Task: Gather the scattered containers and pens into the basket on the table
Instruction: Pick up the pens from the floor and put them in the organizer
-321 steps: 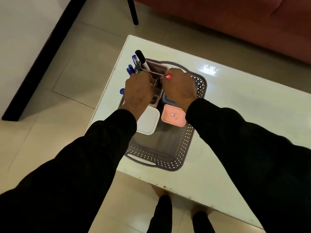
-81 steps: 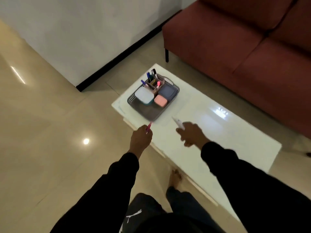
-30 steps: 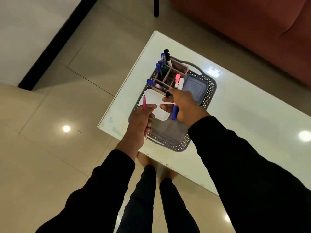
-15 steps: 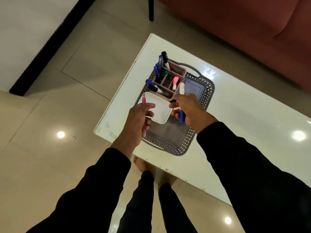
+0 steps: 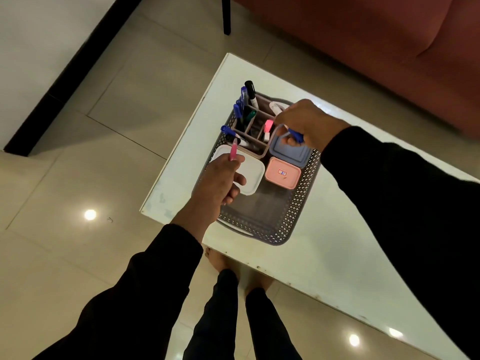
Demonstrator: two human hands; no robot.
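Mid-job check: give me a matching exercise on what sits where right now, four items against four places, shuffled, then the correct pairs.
Items:
1. pink pen
2. white marker with a blue cap
3. pink container
4. black-capped marker

Places:
A. standing in the pen holder
B. held in the left hand
C. lying in the basket beside the white container
D. held in the right hand

Pairs: 1-B, 2-D, 3-C, 4-A

Glossy white table (image 5: 306,255); perforated plastic basket (image 5: 298,219)
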